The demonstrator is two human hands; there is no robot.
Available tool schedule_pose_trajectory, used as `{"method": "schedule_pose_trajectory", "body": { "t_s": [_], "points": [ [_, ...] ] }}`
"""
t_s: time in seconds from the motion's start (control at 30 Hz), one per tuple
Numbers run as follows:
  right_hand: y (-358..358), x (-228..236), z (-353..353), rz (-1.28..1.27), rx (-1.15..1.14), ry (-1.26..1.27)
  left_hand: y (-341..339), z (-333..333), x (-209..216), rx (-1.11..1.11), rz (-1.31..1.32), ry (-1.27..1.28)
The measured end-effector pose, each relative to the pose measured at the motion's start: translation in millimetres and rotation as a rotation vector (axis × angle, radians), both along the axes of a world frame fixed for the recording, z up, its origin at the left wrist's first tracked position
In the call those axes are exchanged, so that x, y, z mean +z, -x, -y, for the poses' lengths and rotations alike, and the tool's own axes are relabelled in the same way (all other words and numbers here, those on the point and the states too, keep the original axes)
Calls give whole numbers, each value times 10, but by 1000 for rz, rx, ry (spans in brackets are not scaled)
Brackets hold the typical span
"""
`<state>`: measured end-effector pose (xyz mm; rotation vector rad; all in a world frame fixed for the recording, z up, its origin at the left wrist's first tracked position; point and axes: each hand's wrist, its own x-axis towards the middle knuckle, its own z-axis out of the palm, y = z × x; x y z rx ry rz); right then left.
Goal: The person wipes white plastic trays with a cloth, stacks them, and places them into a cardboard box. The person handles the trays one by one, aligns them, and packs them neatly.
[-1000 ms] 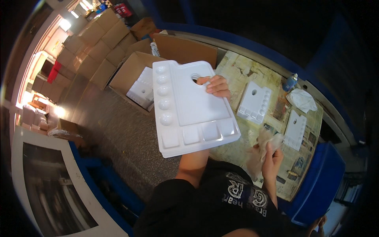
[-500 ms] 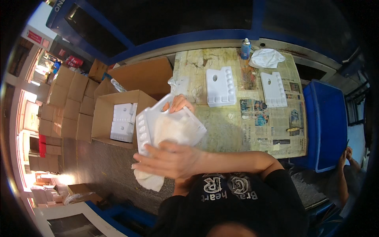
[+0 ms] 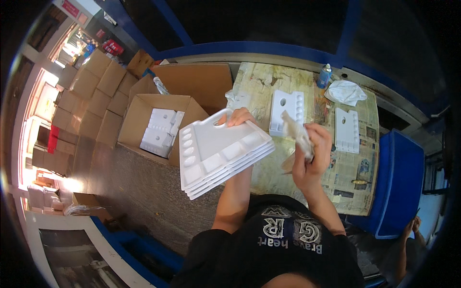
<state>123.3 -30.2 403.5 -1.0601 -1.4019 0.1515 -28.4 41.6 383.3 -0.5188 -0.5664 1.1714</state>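
A stack of several white plastic paint palettes (image 3: pixel 216 144) is up in front of me, tilted, with round wells along one side. My left hand (image 3: pixel 238 118) is closed on its far edge near the thumb hole, and the forearm passes beneath the stack. To the right of the stack, my right hand (image 3: pixel 313 156) is raised over the table with a crumpled whitish cloth (image 3: pixel 297 132) pinched in its fingers. On the table behind that hand lies a pile of white palettes (image 3: pixel 281 108). Another pile of palettes (image 3: pixel 347 129) lies farther right.
A paper-covered table (image 3: pixel 261 77) holds a blue spray can (image 3: pixel 324 77), a white cloth bundle (image 3: pixel 345 92) and a small yellowish-handled tool (image 3: pixel 360 182). Left stands an open carton (image 3: pixel 128 126) holding palettes. A blue bin (image 3: pixel 401 177) stands right, near another person's hands (image 3: pixel 414 225).
My right hand has lifted the cloth off the top palette and swung right, over the table. My left hand still holds the stack, now tilted differently. The whole view has shifted.
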Motion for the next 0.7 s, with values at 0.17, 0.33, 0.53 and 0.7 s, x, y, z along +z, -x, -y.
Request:
{"method": "schedule_pose_trajectory", "body": {
  "t_s": [0.17, 0.33, 0.53, 0.7],
  "points": [
    [-28, 84, 157, 195, 33, -173, -92, 63, 78, -9, -20, 69],
    [16, 128, 209, 309, 66, -149, -97, 93, 77, 5, -31, 55],
    [211, 173, 358, 379, 312, -177, 50, -46, -244, 62, -320, -151],
    [243, 116, 350, 433, 441, -224, -12, -113, -450, 19, -105, -235]
  ]
}}
